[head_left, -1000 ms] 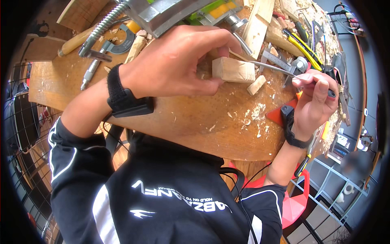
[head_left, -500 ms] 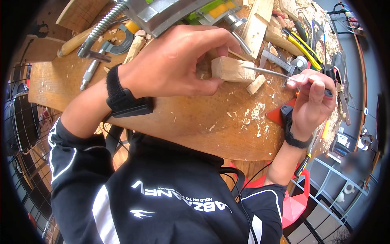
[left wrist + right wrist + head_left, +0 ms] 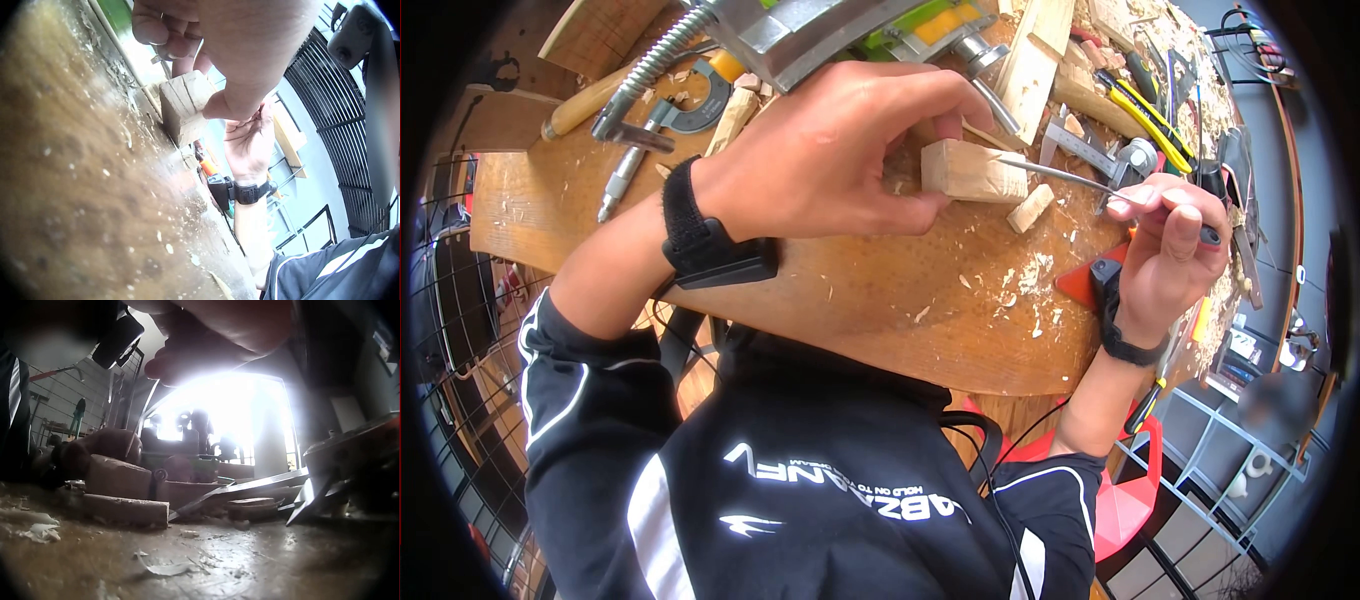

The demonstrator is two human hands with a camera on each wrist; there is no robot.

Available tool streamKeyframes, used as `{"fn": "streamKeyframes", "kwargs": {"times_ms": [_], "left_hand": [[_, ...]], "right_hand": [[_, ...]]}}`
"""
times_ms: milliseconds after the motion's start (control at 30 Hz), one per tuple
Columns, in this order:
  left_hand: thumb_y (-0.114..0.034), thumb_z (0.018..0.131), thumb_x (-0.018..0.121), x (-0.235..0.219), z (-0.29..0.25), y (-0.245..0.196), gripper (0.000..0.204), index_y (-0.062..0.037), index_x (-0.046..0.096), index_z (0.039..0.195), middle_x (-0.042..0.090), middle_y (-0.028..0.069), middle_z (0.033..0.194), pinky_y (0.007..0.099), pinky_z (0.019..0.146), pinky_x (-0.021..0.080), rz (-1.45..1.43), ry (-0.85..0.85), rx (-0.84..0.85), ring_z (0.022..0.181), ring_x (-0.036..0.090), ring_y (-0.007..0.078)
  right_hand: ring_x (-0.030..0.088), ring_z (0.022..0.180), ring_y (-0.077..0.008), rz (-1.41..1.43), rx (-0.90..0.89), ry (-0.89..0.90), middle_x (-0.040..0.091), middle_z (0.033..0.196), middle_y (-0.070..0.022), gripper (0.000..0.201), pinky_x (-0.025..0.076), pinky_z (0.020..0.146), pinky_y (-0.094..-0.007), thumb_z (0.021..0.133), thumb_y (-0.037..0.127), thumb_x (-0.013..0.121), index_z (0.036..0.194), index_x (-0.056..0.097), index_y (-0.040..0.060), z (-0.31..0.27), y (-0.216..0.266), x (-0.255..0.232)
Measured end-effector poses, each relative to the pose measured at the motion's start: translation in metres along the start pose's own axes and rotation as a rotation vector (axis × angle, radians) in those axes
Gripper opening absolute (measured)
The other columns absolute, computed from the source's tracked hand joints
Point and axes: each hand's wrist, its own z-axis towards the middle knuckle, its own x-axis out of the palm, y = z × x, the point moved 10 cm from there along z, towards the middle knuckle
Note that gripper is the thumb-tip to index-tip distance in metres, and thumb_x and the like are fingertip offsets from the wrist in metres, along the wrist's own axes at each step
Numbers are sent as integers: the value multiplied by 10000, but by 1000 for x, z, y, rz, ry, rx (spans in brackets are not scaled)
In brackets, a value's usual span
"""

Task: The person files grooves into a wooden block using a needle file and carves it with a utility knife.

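My left hand [image 3: 830, 150] holds a squared wooden block [image 3: 975, 172] low over the workbench, thumb on the near side and fingers on the far side. In the left wrist view, lines run across one face of the block [image 3: 187, 100]. At the right, my right hand [image 3: 1175, 240] pinches a thin metal rod [image 3: 1065, 176] with a dark handle end [image 3: 1210, 235]. The rod slants left from the fingertips, its tip at the block's top. A small wood offcut [image 3: 1031, 209] lies beside the block; it also shows in the right wrist view.
A metal vise [image 3: 790, 45] stands at the back. Left of it lies a micrometer [image 3: 700, 105]. Calipers [image 3: 1082, 150], yellow-black pliers [image 3: 1150, 125] and wood strips lie behind the block. Shavings [image 3: 1035, 275] litter the bench [image 3: 880, 300], and a red-orange piece [image 3: 1080, 285] sits near my right wrist.
The rod reached farther left across the block's top a second ago; its tip has since drawn back to the right. My right hand shifted slightly left and down. The left hand stays put.
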Motion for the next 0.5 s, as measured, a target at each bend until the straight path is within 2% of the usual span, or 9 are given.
{"fn": "streamKeyframes", "kwargs": {"times_ms": [67,133,267,333,500], "left_hand": [[-32,662,827,-1,0,0,571,-72,667,1209,652,19,940,251,558,433,0,1,-2,620,466,109],[-31,663,826,-1,0,-1,571,-70,667,1210,649,19,940,252,556,432,7,-2,11,618,463,109],[-29,666,823,0,0,-1,570,-67,665,1212,649,18,944,251,554,430,3,1,7,618,462,109],[-32,671,821,0,0,-1,569,-67,663,1217,650,23,950,249,554,430,2,5,4,615,461,107],[-37,681,824,0,0,-1,572,-69,659,1227,650,29,953,249,553,430,19,8,13,613,460,104]], "right_hand": [[673,715,-230,-43,-18,28,697,841,-159,243,562,706,-355,1037,213,658,1012,630,-27,0,3,6],[677,718,-230,-30,74,-85,697,842,-156,245,560,721,-359,1035,214,661,1008,631,-28,-1,-3,-1],[680,724,-229,6,26,-77,697,844,-153,250,562,719,-358,1033,217,665,1001,630,-28,-1,-3,-8],[678,720,-227,-59,-13,3,696,838,-151,251,562,720,-356,1036,218,661,999,629,-28,-1,1,2],[679,709,-227,-30,26,-66,699,830,-152,256,555,714,-353,1036,227,660,996,631,-25,0,-2,-4]]}}
